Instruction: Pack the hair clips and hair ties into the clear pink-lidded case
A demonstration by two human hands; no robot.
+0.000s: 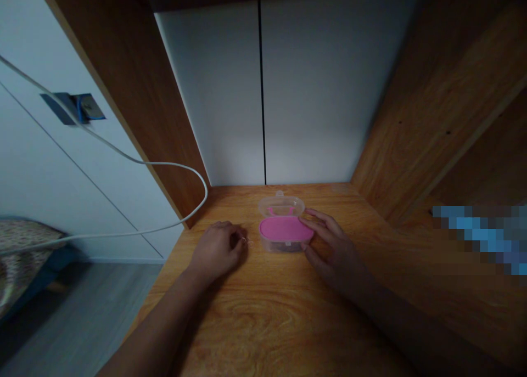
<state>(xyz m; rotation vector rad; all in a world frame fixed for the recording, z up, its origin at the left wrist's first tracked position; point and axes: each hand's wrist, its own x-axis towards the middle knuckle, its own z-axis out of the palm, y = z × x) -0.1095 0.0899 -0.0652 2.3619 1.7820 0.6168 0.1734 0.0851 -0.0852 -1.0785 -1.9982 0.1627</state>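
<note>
Look, the pink box [285, 229] sits far on the wooden desk [255, 316], near the white wall [308, 91]; a cord [164, 163] hangs left. The right hand [340, 257] pinches the box's right end. I can't tell if the left hand [214, 251] pinches the thin loops [248, 241].

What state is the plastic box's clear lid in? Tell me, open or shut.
Open: the clear lid sits behind the box's pink top, not over it.

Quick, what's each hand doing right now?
Left hand: curled; can't tell if it's holding anything.
Right hand: holding the right end of the box.
</note>
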